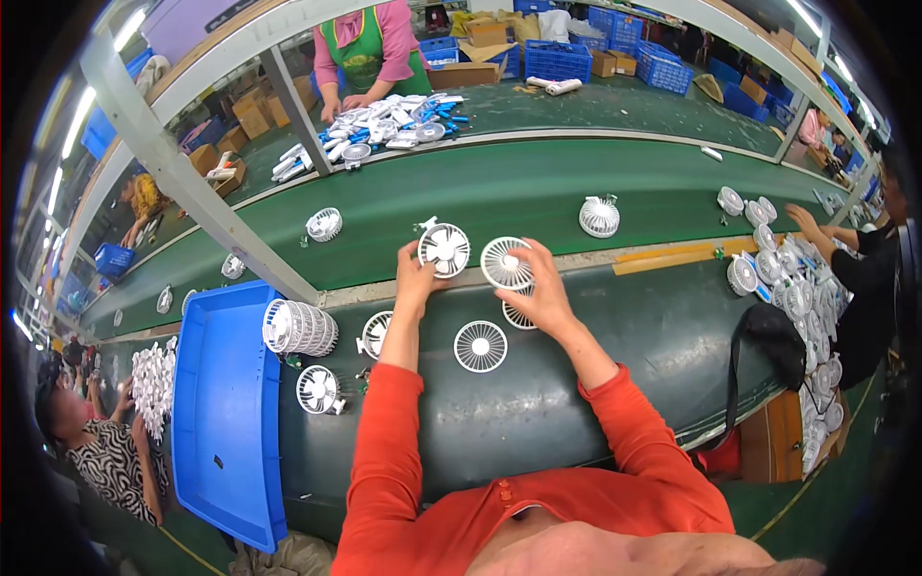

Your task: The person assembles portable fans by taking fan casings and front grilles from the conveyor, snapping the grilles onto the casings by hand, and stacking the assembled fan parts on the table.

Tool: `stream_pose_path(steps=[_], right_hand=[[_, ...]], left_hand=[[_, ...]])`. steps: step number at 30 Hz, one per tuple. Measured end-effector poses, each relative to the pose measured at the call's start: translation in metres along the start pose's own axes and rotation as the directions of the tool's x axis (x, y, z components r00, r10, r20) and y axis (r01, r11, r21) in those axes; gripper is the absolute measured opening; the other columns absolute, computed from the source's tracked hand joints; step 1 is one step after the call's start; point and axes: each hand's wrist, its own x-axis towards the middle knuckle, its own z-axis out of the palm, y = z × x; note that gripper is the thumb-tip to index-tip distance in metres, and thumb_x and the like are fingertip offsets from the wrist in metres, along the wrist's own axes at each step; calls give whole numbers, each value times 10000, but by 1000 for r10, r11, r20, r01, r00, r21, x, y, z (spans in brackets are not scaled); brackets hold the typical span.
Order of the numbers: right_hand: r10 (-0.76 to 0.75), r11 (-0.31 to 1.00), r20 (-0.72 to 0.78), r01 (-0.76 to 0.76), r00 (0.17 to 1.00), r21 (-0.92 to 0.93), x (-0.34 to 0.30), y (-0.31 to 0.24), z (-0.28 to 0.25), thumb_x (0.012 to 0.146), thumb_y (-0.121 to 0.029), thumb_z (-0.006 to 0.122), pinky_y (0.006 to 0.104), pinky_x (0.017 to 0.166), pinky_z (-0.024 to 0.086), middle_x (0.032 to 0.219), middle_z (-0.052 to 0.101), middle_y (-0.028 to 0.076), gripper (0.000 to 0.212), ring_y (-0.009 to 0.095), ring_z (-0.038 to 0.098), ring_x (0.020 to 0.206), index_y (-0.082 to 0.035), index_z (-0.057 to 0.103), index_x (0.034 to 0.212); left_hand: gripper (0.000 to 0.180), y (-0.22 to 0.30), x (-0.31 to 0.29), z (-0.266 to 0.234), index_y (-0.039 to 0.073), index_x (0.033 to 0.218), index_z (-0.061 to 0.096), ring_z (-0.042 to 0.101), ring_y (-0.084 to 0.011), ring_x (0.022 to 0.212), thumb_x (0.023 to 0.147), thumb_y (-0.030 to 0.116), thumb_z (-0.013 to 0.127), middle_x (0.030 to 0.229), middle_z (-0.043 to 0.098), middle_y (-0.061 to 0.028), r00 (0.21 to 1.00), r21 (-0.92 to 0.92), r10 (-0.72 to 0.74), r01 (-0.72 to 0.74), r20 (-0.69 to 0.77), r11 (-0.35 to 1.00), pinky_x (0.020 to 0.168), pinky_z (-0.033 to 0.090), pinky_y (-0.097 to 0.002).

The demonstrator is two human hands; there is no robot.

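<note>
Far left, 8 o'clock from the gap between your hands (12 = away from you): co-worker in a patterned top [110, 459], next to a heap of small white parts [154, 389]. Same bearing but closer, long blue tray [223, 422]. Just right of it, column of stacked white rings [302, 328], with a loose bladed unit [317, 390] below. On the belt, between 9 and 10, a white fan [325, 225]. At 8, near your left forearm, another bladed unit, partly covered by that arm.

Your left hand [417, 280] grips a white fan head [445, 251] by its left side and lower edge, blades showing. Fan head sits at that hand's 1 o'clock. At 11, across the belt: worker in a green apron [363, 60] at a white-and-blue pile [394, 125].

At 6, a round spoked grille [480, 347] lies flat on the worktop. Your right hand [549, 296] pinches a second grille [504, 262] at its right rim; it's at that hand's 10 to 11 o'clock, beside the fan head, small gap, not joined. Third grille [520, 315] below, partly hidden by that hand. At 2, belt fan [598, 218]. At 3, heap of fans [799, 288]; black bag [774, 348] just nearer you.
</note>
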Motion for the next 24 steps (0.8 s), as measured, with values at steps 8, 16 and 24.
stream_pose_path(steps=[8, 16, 24], right_hand=[[-90, 993, 65, 84, 994, 87, -5, -13, 54, 712, -294, 770, 443, 1067, 305, 1349, 378, 239, 636, 421, 345, 1289, -64, 454, 1214], [-148, 975, 186, 112, 971, 194, -20, -25, 47, 771, -301, 707, 438, 1042, 331, 1393, 359, 260, 493, 411, 381, 1270, -67, 474, 1136], [0, 881, 208, -98, 978, 463, -16, -43, 49, 707, -331, 717, 385, 962, 439, 1245, 556, 198, 741, 331, 550, 1151, -29, 453, 1330]], left_hand=[[500, -36, -63, -1, 89, 1329, 446, 543, -230, 1146, 974, 440, 432, 1303, 525, -80, 957, -488, -50, 191, 287, 852, 914, 475, -407], [533, -28, -75, 24, 61, 1301, 465, 539, -247, 1164, 990, 474, 340, 1286, 541, -96, 982, -633, -115, 187, 153, 751, 974, 453, -400], [555, -3, -95, 31, 21, 1305, 457, 543, -262, 1143, 986, 464, 355, 1264, 528, -127, 997, -589, 7, -47, -70, 807, 941, 476, -393]])
